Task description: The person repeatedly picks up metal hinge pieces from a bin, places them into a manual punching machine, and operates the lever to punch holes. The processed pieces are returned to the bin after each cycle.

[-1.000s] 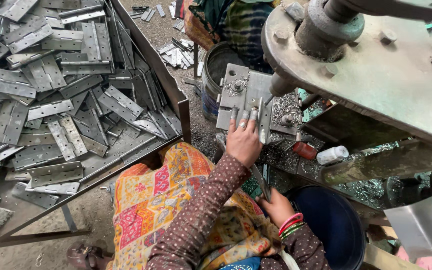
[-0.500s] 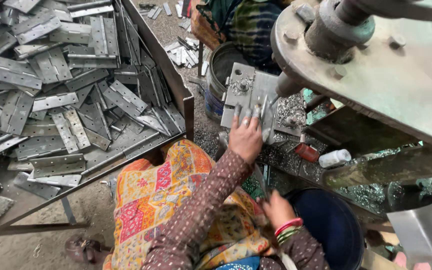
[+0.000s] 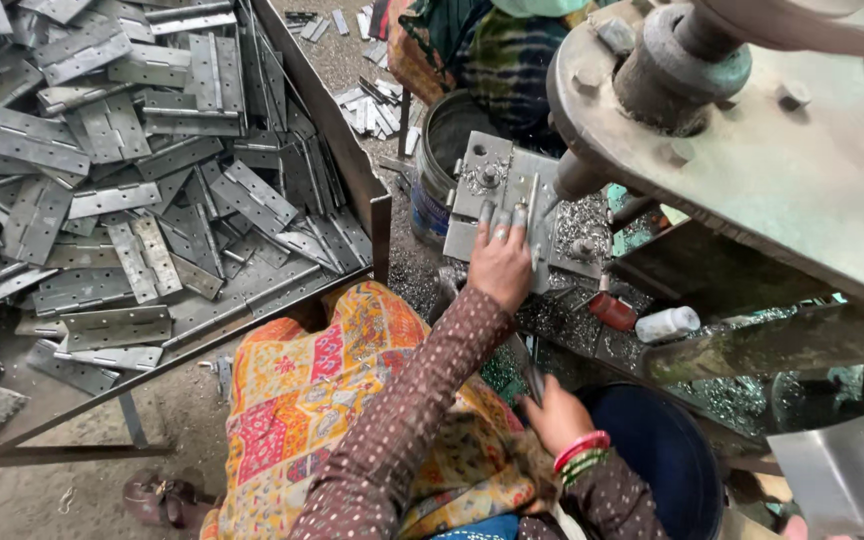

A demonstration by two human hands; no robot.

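Note:
My left hand [image 3: 500, 262] reaches forward and lies with its fingers spread flat on a grey hinge plate [image 3: 535, 192], holding it on the press fixture [image 3: 480, 178] under the machine's round ram [image 3: 582, 175]. My right hand [image 3: 555, 415], with red and green bangles on the wrist, is lower down beside a dark blue bucket [image 3: 667, 455]. It is closed around a thin dark metal rod [image 3: 530, 372]. A patterned orange cloth [image 3: 322, 400] covers my lap.
A large metal tray [image 3: 357, 165] on the left holds several grey hinge plates [image 3: 152, 190]. Another person in green and blue clothing [image 3: 497, 50] sits behind a metal bucket [image 3: 440, 150]. Metal shavings, a red piece and a small white bottle [image 3: 667, 323] lie on the machine bed.
My left hand stays on the hinge plate with the fingers shifted slightly. The right hand has not visibly moved.

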